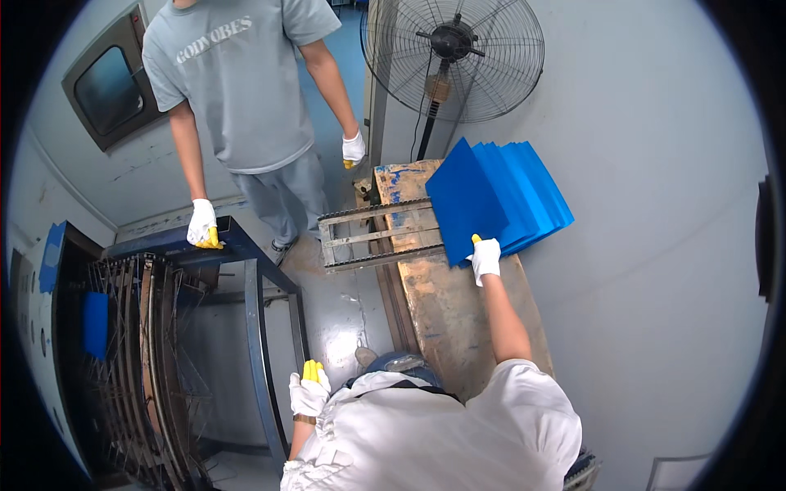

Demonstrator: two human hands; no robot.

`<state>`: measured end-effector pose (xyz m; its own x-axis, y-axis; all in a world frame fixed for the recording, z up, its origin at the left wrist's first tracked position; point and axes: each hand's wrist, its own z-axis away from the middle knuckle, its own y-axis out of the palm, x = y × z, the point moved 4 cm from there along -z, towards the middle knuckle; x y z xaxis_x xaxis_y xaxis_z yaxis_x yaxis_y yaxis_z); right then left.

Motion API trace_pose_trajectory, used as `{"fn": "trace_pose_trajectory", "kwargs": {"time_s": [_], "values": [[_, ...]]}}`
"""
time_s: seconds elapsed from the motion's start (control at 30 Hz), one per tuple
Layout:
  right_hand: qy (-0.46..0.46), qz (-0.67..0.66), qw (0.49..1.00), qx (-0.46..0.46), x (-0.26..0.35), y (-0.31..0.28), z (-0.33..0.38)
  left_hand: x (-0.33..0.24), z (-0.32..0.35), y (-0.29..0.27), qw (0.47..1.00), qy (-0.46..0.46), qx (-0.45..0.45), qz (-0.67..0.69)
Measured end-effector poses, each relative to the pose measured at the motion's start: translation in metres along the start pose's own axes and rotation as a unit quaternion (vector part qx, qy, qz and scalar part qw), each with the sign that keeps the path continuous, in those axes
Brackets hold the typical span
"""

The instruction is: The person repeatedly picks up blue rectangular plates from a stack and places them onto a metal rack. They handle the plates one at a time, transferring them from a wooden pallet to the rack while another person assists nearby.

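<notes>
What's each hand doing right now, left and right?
Left hand: gloved, holding nothing, hanging near the blue metal frame.
Right hand: closed on the blue sheets.

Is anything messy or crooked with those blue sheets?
Yes. The blue sheets are fanned out unevenly instead of squared up, and they stick out past the worn wooden bench. The right hand holds their lower edge. The left hand is empty.

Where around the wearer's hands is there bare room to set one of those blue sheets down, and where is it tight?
Bare: the wooden bench below the right hand, and the grey floor right of the blue sheets. Crowded: the left hand is beside the blue metal frame and wire rack; a co-worker blocks the far side.
</notes>
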<state>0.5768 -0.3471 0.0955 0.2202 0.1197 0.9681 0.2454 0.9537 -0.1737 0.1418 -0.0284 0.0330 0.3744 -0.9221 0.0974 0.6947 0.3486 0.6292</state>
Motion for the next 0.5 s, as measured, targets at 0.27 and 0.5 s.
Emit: {"fn": "trace_pose_trajectory", "kwargs": {"time_s": [0.27, 0.5], "values": [[-0.048, 0.211, 0.976, -0.002, 0.008, -0.008, 0.001, 0.005, 0.003, -0.014, 1.0, -0.007, -0.021, 0.005], [-0.117, 0.243, 0.959, 0.089, -0.021, -0.026, -0.03, 0.007, -0.004, -0.014, 1.0, -0.002, -0.016, 0.007]]}}
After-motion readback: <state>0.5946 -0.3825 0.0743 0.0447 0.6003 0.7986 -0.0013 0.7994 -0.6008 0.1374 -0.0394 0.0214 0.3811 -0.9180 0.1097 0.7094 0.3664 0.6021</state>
